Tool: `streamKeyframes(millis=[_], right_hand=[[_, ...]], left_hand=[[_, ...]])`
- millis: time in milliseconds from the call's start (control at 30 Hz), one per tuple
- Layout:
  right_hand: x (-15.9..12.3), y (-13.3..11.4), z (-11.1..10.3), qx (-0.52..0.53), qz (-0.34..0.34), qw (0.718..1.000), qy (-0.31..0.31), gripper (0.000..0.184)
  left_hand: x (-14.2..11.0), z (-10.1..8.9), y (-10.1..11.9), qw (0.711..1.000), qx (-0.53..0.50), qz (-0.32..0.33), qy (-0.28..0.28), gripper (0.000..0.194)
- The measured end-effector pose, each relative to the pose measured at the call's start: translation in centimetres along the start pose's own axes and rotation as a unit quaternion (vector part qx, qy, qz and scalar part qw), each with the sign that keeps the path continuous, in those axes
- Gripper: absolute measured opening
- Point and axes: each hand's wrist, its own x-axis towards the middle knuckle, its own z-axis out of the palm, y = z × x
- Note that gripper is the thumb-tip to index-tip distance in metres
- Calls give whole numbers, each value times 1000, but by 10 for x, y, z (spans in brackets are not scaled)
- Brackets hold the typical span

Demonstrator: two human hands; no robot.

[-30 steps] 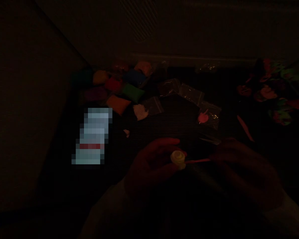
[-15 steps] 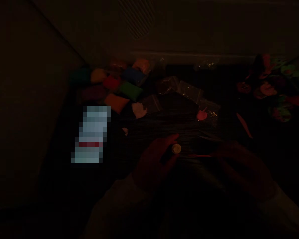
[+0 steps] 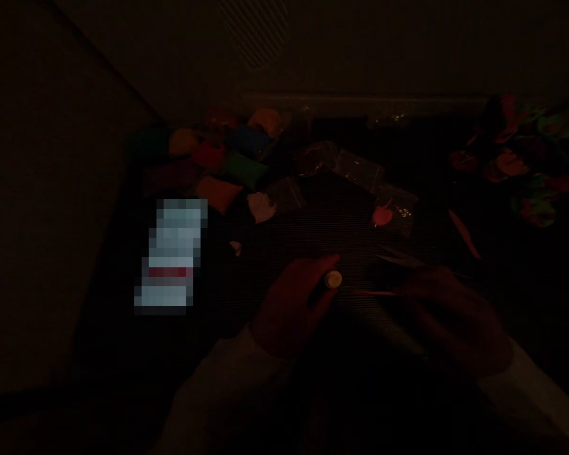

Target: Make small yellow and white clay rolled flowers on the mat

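Note:
In dim light, my left hand (image 3: pixel 289 306) pinches a small pale yellow clay rose (image 3: pixel 333 279) between its thumb and fingers. The round end of the rose faces up towards me. My right hand (image 3: pixel 455 319) is closed on a thin pink modelling tool (image 3: pixel 374 293), whose tip points left at the rose with a gap between them. Scissors (image 3: pixel 396 256) lie on the dark ribbed surface just beyond my right hand, their handles hidden. A lump of pink clay (image 3: pixel 382 215) rests on a clear bag (image 3: pixel 401 205).
A lit phone (image 3: pixel 173 253), its screen blurred, lies at the left. Behind it are several coloured clay packs (image 3: pixel 218 193) and a lump of white clay (image 3: pixel 262 207). Empty clear bags (image 3: pixel 358 169) lie mid-back. Another pink tool (image 3: pixel 464 234) and colourful clay pieces (image 3: pixel 507 163) are at the right.
The pink tool has drawn away from the yellow rose. My left hand has turned the rose, so its swirled face no longer shows as before. The view has shifted slightly.

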Motion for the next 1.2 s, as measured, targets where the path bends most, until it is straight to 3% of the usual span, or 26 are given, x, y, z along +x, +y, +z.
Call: streamKeyframes(millis=[300, 433, 567, 667, 933, 1200], right_hand=[[0, -2, 0, -6, -7, 1000, 0, 23], [-1, 0, 1, -15, -13, 1000, -8, 25], [-1, -1, 1, -18, -24, 1000, -4, 25], [0, -3, 1, -14, -30, 999, 2, 25], [0, -6, 5, -68, -44, 997, 17, 21], [2, -26, -1, 37, -1, 997, 68, 25]], left_hand=[[1, -1, 0, 998, -47, -36, -5, 40], [2, -5, 2, 988, -121, -94, 8, 40], [2, -12, 6, 930, -311, -194, 16, 48], [3, -14, 9, 889, -402, -218, 19, 50], [4, -18, 8, 844, -486, -224, 16, 50], [0, -18, 14, 810, -551, -201, -2, 50]])
